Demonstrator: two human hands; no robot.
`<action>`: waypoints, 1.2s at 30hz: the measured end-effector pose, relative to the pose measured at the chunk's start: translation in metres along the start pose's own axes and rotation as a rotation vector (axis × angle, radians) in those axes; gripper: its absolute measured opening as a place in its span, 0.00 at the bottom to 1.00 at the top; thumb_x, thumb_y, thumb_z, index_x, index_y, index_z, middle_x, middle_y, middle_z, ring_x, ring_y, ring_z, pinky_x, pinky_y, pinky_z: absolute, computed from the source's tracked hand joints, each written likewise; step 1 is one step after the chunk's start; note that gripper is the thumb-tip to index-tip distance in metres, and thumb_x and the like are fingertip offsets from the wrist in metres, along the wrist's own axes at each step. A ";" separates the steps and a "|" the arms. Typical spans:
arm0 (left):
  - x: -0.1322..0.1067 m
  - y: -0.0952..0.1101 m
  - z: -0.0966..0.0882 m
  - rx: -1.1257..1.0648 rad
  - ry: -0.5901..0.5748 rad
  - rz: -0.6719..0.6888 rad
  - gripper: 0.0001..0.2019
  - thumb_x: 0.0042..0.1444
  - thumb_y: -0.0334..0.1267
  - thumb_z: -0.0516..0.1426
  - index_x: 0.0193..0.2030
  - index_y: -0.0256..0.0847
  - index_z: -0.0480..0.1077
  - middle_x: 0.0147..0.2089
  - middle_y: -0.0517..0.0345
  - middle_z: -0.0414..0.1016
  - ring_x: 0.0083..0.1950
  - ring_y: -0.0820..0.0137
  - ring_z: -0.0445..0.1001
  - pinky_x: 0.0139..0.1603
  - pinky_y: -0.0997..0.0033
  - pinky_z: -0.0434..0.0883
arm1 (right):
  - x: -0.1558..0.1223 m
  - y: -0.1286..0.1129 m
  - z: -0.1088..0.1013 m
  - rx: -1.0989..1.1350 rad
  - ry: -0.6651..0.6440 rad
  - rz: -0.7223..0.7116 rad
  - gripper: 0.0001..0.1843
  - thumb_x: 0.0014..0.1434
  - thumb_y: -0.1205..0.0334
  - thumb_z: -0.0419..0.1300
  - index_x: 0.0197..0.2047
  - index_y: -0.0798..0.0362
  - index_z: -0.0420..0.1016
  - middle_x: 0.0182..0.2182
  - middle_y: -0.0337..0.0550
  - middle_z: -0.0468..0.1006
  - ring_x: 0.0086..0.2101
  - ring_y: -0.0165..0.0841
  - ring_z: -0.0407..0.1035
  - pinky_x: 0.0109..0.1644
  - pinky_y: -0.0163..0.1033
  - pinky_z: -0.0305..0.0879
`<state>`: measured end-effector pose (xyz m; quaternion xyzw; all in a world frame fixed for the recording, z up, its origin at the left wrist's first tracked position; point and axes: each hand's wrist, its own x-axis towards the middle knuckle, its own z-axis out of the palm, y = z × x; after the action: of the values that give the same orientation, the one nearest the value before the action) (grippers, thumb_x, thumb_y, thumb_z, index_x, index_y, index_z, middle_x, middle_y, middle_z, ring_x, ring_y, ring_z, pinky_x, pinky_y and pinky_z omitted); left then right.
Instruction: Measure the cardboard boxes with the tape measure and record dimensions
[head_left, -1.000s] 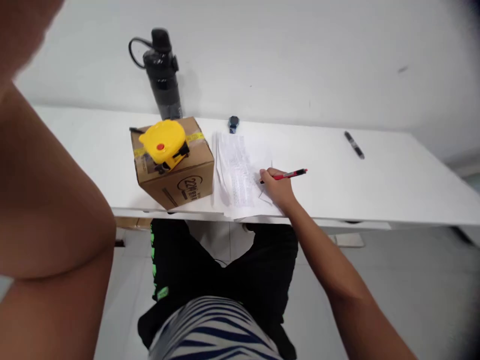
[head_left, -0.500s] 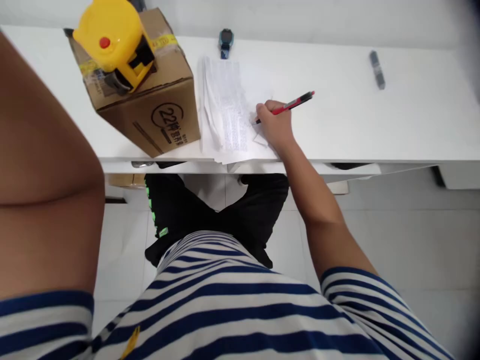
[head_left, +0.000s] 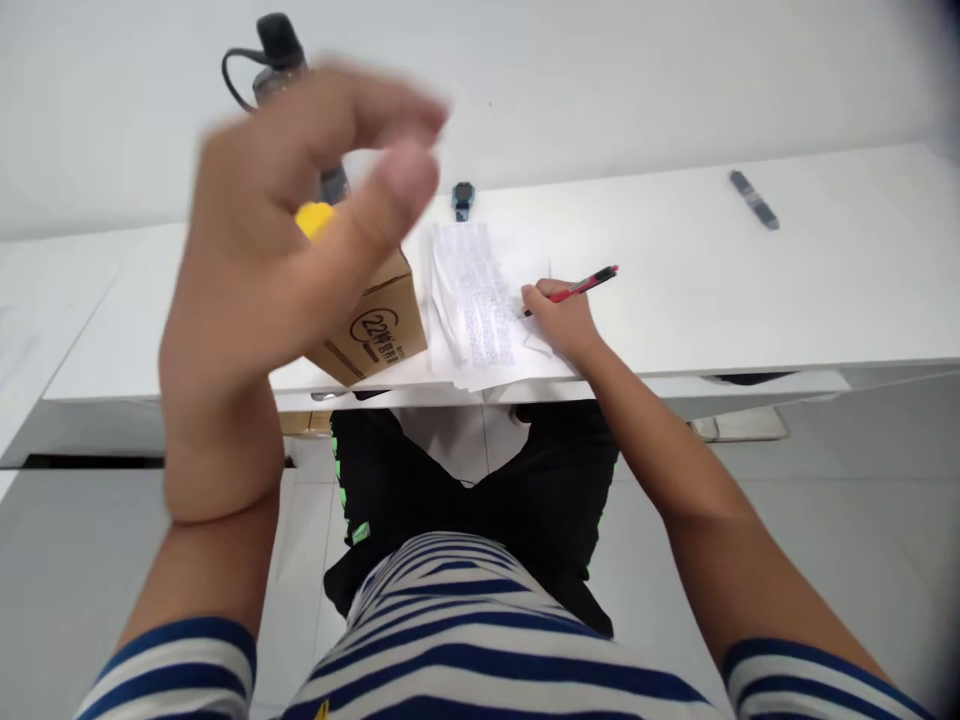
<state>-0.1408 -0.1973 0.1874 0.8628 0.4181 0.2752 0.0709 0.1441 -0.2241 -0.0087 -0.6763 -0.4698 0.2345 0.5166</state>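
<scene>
My right hand [head_left: 564, 318] rests on the white sheets at the desk and grips a red and black pen [head_left: 581, 287], its tip on the paper. Printed sheets of paper [head_left: 480, 290] lie to the left of that hand, their lower edge near the desk's front edge. My left hand [head_left: 277, 240] is raised close to the camera, blurred, with its fingers curved, the thumb near the index finger and nothing held. It covers much of a cardboard box [head_left: 386, 325] and most of a yellow object [head_left: 315, 218] on it.
A watch [head_left: 463, 196] lies behind the papers. A dark grey, stick-like object [head_left: 754, 200] lies at the back right of the white desk [head_left: 750, 300]. Behind my left hand stands a dark bottle with a black cap and strap [head_left: 279, 42]. A drawer is under the desk's edge.
My left hand has come into view, raised before the box. The view has tilted up, so the desk appears lower and the bottle shows. My right hand still holds the pen on the paper.
</scene>
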 end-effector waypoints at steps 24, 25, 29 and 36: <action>0.005 -0.048 0.032 -0.010 0.102 -0.190 0.24 0.56 0.48 0.62 0.58 0.48 0.67 0.57 0.54 0.71 0.54 0.58 0.72 0.57 0.53 0.69 | 0.005 0.000 0.004 -0.005 -0.020 0.056 0.19 0.57 0.57 0.55 0.18 0.49 0.54 0.18 0.33 0.57 0.24 0.29 0.55 0.32 0.38 0.54; 0.005 -0.050 0.033 -0.018 0.109 -0.188 0.24 0.56 0.48 0.62 0.58 0.49 0.66 0.57 0.54 0.71 0.54 0.57 0.72 0.57 0.53 0.69 | 0.006 0.001 0.004 -0.014 -0.014 0.056 0.19 0.56 0.56 0.55 0.18 0.49 0.56 0.17 0.33 0.57 0.24 0.29 0.56 0.32 0.38 0.54; 0.001 -0.055 0.036 -0.029 0.152 -0.183 0.25 0.55 0.51 0.60 0.59 0.50 0.65 0.58 0.52 0.70 0.56 0.56 0.70 0.58 0.53 0.68 | 0.007 0.007 0.005 -0.046 -0.011 0.011 0.18 0.55 0.54 0.56 0.18 0.50 0.61 0.17 0.35 0.63 0.25 0.31 0.60 0.34 0.39 0.58; -0.006 -0.049 0.036 0.096 0.209 -0.190 0.35 0.53 0.54 0.60 0.65 0.43 0.61 0.62 0.44 0.62 0.63 0.51 0.61 0.63 0.50 0.63 | -0.003 0.007 0.009 -0.159 0.153 -0.143 0.20 0.60 0.45 0.52 0.37 0.52 0.76 0.39 0.49 0.77 0.42 0.40 0.70 0.50 0.44 0.64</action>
<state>-0.1579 -0.1665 0.1378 0.7883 0.5158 0.3352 0.0113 0.1382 -0.2227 -0.0190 -0.6960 -0.4931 0.1070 0.5108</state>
